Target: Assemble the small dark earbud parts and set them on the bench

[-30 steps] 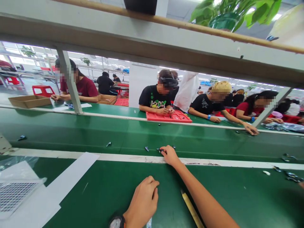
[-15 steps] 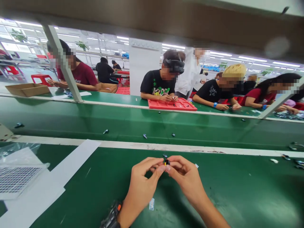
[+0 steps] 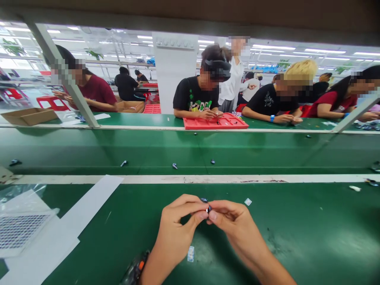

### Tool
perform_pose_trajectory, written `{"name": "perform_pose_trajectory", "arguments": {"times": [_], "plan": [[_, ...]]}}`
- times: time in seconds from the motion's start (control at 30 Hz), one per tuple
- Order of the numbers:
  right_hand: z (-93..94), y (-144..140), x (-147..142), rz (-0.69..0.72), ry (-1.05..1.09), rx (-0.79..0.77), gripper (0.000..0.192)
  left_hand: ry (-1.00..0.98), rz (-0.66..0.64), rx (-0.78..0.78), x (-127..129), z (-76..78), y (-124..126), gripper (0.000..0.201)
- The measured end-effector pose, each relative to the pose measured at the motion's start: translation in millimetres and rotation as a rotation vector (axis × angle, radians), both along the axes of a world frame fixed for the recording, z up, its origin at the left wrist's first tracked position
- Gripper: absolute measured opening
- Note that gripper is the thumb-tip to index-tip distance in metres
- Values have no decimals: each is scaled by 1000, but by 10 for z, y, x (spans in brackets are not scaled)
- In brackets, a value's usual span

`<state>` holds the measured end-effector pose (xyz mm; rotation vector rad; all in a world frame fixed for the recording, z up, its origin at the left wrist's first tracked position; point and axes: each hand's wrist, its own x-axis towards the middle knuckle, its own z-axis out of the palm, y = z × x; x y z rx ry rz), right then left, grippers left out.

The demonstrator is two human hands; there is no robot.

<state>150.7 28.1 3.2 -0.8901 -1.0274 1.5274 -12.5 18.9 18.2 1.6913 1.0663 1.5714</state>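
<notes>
A small dark part (image 3: 207,206) is pinched between the fingertips of both my hands just above the green table (image 3: 297,237). My left hand (image 3: 178,229) grips it from the left, with a watch on the wrist. My right hand (image 3: 234,229) grips it from the right. Similar small dark parts (image 3: 174,166) lie on the green conveyor belt (image 3: 89,150) beyond the white edge strip.
A white perforated sheet (image 3: 18,231) and white paper (image 3: 59,233) lie at the left. A small sticker (image 3: 190,253) lies below my hands, another scrap (image 3: 247,202) to the right. Across the belt, several people work; one has a red tray (image 3: 215,122).
My right hand pulled back from the belt's edge with a small part. Both hands came together over the table and now hold the part between their fingertips. The view tilted down.
</notes>
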Motion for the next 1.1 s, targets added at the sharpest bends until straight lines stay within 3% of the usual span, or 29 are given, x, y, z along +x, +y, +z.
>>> {"name": "perform_pose_trajectory", "arguments": {"times": [0.3,0.5,0.63,0.73,0.9,1.1], "plan": [[55,-1,67,114,88,-117,19,96,-80,-26,-29,62,-11,11],[58,40,78,156,174,-216,16,337,-83,247,4,-48,-76,34],[52,52,56,123,238,-231,17,462,-36,294,47,-161,-120,47],[46,33,26,110,270,-225,19,382,37,273,60,-147,-108,40],[43,-8,-19,68,251,-199,22,119,71,70,78,-32,-53,22],[61,-29,-26,-16,185,-150,27,170,85,101,89,-5,-72,19]]}}
